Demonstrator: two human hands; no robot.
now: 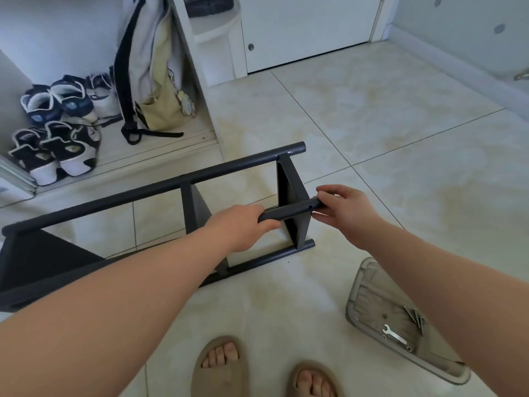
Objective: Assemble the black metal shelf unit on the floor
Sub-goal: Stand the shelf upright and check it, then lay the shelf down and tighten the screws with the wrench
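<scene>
Sandalled feet at the near edge, both forearms reaching out above them. Left hand is wrapped round a black tube; right hand pinches the tube's right end, just past a small screw hole. Tube's long axis runs left to right. It sits above the shelf unit, between far rail and near rail, roughly parallel to both and crossing the upright end panel. Unit lies on its side on the tiled floor, long way left to right. Right hand is nearer the free end. Likely next: seating that end against the panel. Open floor right and far; tray with screws and wrench near right; shoes far left.
</scene>
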